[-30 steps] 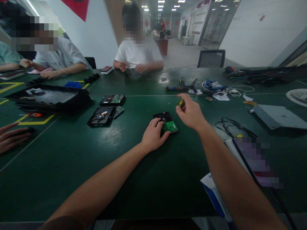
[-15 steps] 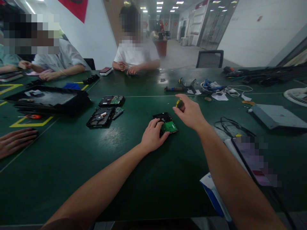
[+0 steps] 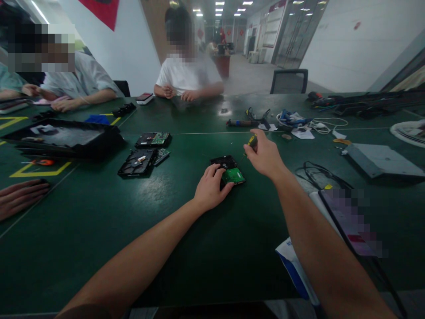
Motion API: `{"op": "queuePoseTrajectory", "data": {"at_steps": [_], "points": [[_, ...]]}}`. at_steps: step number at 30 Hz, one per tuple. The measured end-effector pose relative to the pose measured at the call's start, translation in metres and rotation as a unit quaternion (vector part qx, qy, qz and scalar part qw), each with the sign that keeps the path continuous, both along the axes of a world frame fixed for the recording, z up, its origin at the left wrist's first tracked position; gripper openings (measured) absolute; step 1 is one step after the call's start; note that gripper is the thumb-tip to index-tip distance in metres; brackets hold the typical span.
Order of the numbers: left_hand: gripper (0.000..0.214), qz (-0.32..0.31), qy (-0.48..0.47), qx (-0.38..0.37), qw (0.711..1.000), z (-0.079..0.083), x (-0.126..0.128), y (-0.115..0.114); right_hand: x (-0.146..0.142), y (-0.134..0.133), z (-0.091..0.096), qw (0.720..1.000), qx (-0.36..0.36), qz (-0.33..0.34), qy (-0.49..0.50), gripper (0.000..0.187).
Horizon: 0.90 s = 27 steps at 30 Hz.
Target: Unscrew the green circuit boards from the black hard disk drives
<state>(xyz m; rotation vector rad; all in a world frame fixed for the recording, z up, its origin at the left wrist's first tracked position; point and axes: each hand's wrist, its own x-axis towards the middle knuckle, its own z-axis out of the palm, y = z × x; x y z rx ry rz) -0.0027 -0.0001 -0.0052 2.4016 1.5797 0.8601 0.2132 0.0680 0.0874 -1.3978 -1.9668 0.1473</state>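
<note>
A hard drive [image 3: 225, 163] with a green circuit board [image 3: 234, 175] lies on the green table in front of me. My left hand [image 3: 210, 188] grips its near left side, the fingers over the top and the thumb along the near edge. Above and to the right of the drive, my right hand [image 3: 265, 155] is closed around a yellow and black screwdriver [image 3: 253, 141]. The screwdriver is apart from the drive, and its thin shaft is hard to make out. Further left lie another hard drive [image 3: 152, 139], an opened drive casing [image 3: 137, 163] and a loose circuit board [image 3: 161, 157].
A black tray [image 3: 114, 141] and an orange screwdriver [image 3: 44, 162] are on the left, near another person's hand [image 3: 23, 197]. On the right lie a metal box [image 3: 385, 160], a phone-like device [image 3: 348, 221] and cables [image 3: 327, 175]. A person in white [image 3: 189, 77] sits opposite.
My right hand has shifted slightly right with the screwdriver, which is now tilted differently. My left hand stays on the drive. The person opposite has moved their hands a little.
</note>
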Motion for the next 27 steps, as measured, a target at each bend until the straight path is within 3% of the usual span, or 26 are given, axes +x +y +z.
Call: {"op": "queuePoseTrajectory", "data": {"at_steps": [20, 27], "points": [[0.051, -0.001, -0.002, 0.003, 1.000, -0.0014, -0.0003, 0.0003, -0.0015, 0.0004, -0.0020, 0.997, 0.038, -0.070, -0.023, 0.045], [0.049, -0.002, -0.002, 0.003, 1.000, 0.0006, 0.0001, -0.0001, -0.0042, -0.0014, 0.0005, 0.998, 0.029, -0.044, -0.018, 0.047]]}}
